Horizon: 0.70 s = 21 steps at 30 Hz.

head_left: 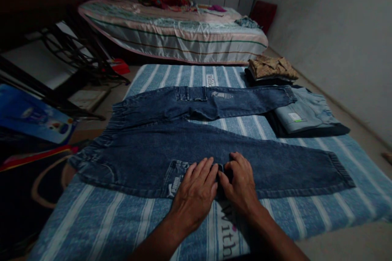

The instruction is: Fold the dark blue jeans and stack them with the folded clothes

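A pair of dark blue jeans (147, 142) lies spread flat, its elastic waist to the left and its gathered cuffs to the right. On the nearer leg, my left hand (196, 189) rests flat across the cargo pocket (176, 177), fingers stretched out and covering much of it. Just to its right, my right hand (241, 181) has curled fingers, with thumb and forefinger closing on the dark denim at the pocket's edge. The farther leg carries another pocket (191, 94) and a white print (222, 95).
Under the jeans is a blue striped sheet (122, 216). Folded grey-blue trousers (303, 110) and a folded brown garment (272, 68) are stacked at the right. Behind stands a bed (183, 36); at left, a table with a metal frame (70, 53) and a blue packet (33, 114).
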Each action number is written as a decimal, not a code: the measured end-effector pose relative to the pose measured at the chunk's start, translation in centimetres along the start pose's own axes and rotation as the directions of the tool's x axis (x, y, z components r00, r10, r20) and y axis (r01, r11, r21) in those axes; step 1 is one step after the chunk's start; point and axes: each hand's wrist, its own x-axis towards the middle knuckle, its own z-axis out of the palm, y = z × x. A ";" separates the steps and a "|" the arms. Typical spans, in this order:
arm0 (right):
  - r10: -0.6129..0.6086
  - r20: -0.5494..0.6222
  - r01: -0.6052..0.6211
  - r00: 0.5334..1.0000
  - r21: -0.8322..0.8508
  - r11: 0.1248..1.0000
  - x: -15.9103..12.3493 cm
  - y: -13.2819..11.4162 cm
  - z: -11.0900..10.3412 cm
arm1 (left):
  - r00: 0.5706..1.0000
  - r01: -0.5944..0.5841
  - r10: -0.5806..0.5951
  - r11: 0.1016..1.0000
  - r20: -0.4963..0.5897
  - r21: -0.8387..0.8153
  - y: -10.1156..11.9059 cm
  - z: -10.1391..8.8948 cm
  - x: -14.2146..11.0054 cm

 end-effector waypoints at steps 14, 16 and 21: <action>0.007 0.052 -0.012 0.999 0.098 0.995 0.3 0.3 0.3 | 1.000 -0.007 0.006 1.000 0.008 0.014 0.0 0.2 -0.1; 0.018 0.048 -0.024 0.999 0.125 0.992 0.3 0.3 0.3 | 1.000 -0.004 0.004 1.000 0.012 0.014 0.0 0.2 -0.1; 0.050 -0.023 -0.046 0.998 0.160 0.986 0.2 0.2 0.5 | 1.000 -0.008 0.008 1.000 0.012 0.005 0.0 0.1 -0.2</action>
